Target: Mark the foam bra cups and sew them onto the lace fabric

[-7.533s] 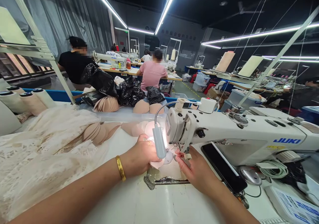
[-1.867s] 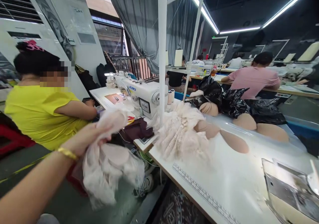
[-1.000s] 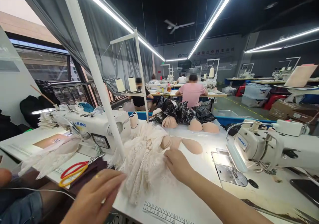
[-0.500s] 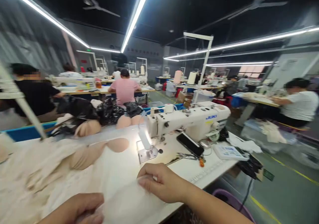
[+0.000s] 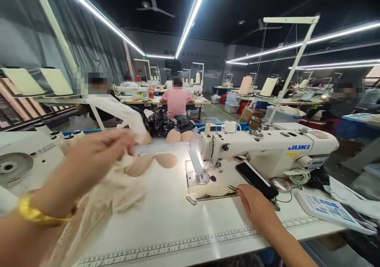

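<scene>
My left hand (image 5: pixel 97 152) is raised over the left side of the table, blurred, its fingers pinched together. A thin white piece of fabric (image 5: pixel 127 114) billows in the air at its fingertips. Below that hand lie beige lace garments (image 5: pixel 109 195) and a moulded beige bra cup (image 5: pixel 166 160). On the right, my right hand (image 5: pixel 255 203) rests low on the tabletop, fingers closed around small thread snips (image 5: pixel 233 188) whose tips stick out leftward. The white sewing machine (image 5: pixel 267 144) stands just behind, its lamp lighting the needle plate (image 5: pixel 197 178).
A black phone (image 5: pixel 257 180) lies beside the right hand, with a white printed box (image 5: pixel 334 211) farther right. A ruler strip (image 5: pixel 190 245) runs along the front edge. Thread cones (image 5: pixel 246 85) stand behind the machine. A co-worker in pink (image 5: pixel 176 100) sits ahead.
My left hand has lifted up and away with the white fabric, which lay between both hands before. My right hand has moved right onto the snips. The view has turned left.
</scene>
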A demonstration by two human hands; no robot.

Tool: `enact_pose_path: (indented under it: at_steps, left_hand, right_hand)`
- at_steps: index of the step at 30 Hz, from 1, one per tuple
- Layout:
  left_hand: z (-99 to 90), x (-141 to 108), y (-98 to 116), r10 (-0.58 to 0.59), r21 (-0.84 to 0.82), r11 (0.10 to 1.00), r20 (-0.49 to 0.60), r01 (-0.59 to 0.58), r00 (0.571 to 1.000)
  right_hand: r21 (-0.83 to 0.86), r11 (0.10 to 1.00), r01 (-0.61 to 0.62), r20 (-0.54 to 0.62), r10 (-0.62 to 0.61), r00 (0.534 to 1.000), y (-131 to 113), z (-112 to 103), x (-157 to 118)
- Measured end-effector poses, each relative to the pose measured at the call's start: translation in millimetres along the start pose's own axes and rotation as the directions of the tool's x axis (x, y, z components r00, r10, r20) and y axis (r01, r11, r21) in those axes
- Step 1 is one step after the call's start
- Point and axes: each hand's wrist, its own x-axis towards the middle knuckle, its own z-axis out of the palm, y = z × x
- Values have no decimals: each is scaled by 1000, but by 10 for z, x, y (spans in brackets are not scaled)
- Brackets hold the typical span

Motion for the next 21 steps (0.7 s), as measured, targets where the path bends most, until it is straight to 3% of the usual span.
enact_pose_path:
  at_steps: [2, 4, 7, 10, 12, 16, 21]
  left_hand:
    - [493, -97, 59, -36, 58, 998, 209, 24, 977]
    - [978, -221, -6, -145, -37, 982, 467, 183, 872]
    - [1429, -421, -196, -177, -232, 884, 637, 405, 750]
    - [1518, -531, -296, -102, -366, 801, 696, 474, 711]
    - [1492, -541, -300, -62, -421, 763, 708, 491, 703]
    - [1512, -539, -294, -21, -457, 736, 722, 499, 692]
    - [1553, -588, -380, 56, -476, 743, 745, 471, 665]
  right_hand:
    - [215, 974, -70, 106, 48, 993, -272, -25, -40]
    - [383, 915, -124, 228, 36, 973, -578, -77, -80]
    - [468, 884, 3, 213, -116, 970, -959, -113, -109]
    - [331, 913, 237, 49, -267, 962, -1159, -31, -89]
    - [178, 931, 319, -33, -319, 947, -1215, 61, -57]
    - [-17, 927, 375, -85, -375, 923, -1314, 236, 17]
    - [-99, 908, 408, -140, -419, 897, -1504, 334, 76]
